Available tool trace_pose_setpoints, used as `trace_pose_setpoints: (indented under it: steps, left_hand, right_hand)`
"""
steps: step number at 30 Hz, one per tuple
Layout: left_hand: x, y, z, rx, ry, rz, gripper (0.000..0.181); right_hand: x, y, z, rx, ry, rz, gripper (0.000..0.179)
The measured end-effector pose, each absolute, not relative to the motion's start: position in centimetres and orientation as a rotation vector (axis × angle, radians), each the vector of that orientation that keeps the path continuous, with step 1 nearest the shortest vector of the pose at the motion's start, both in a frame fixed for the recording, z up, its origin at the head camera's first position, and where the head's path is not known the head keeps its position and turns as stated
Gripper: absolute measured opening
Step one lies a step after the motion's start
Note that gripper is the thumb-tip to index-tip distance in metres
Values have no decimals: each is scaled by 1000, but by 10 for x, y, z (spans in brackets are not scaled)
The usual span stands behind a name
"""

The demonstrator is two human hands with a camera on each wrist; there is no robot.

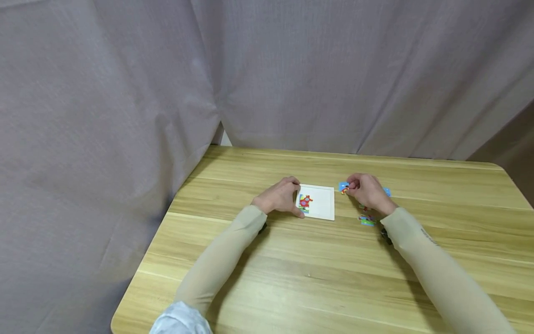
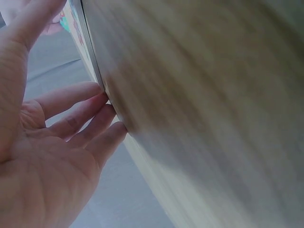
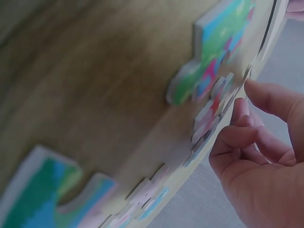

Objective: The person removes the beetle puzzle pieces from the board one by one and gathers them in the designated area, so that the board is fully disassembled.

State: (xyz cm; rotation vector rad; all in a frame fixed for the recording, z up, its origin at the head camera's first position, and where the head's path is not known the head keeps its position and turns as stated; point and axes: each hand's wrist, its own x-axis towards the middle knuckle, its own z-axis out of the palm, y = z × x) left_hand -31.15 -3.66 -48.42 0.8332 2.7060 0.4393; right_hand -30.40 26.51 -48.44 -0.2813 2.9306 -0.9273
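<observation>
A white square puzzle tray [image 1: 322, 203] lies on the table, with red, blue and green puzzle pieces [image 1: 305, 202] fitted along its left side. My left hand [image 1: 280, 197] spans the tray's left edge, thumb at the near corner and fingers at the far one. In the left wrist view its fingertips [image 2: 116, 126] touch down by the tray's rim. To the right of the tray, my right hand [image 1: 369, 191] pinches a blue puzzle piece [image 1: 343, 185] with red on it at table level. The fingers partly cover that piece.
Loose puzzle pieces lie under and around the right hand, including a green and blue one [image 1: 367, 221] nearer me and a blue one [image 1: 387, 191] to the right. The wooden table [image 1: 308, 273] meets grey curtains [image 1: 300, 83] at its back and left.
</observation>
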Motion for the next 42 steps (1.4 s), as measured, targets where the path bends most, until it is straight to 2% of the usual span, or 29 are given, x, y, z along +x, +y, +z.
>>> trace_pose_setpoints:
  steps: [18, 26, 36, 42]
  left_hand:
    - [-311, -35, -483, 820, 2704, 434, 86]
    - [-311, -37, -484, 819, 2709, 439, 84]
    - [-312, -36, -485, 818, 2714, 447, 87]
    - [-313, -36, -485, 833, 2727, 438, 82]
  right_hand:
    - [-307, 269, -484, -166, 2833, -998, 32]
    - [-296, 241, -477, -296, 2908, -945, 35]
    - [-289, 197, -482, -515, 2920, -939, 14]
    - [-287, 182, -487, -613, 2884, -934, 11]
